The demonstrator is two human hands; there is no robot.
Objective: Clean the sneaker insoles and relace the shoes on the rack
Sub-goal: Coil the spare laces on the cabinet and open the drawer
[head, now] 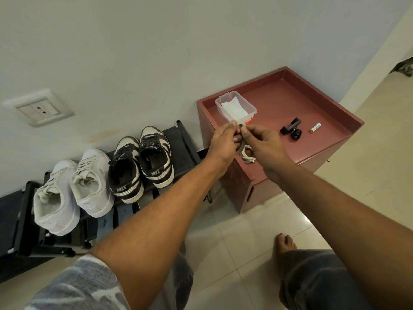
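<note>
Shoelace (247, 156), pale and bunched, sits pinched between the left hand (223, 143) and right hand (264, 142), loops dangling just beneath them. Looks light and floppy; I'd grip near an end, not mid-coil.

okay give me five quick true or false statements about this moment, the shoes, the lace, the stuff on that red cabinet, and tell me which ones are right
1. The left hand and the right hand both pinch the white lace. True.
2. The black-and-white sneakers have no laces in them. False: black laces run through both.
3. The clear container sits on the floor. False: it stands on the red cabinet, with white paper inside.
4. The white sneakers stand on the black rack. True.
5. The battery lies inside the container. False: it lies on the cabinet top, beside a black clamp.
</note>
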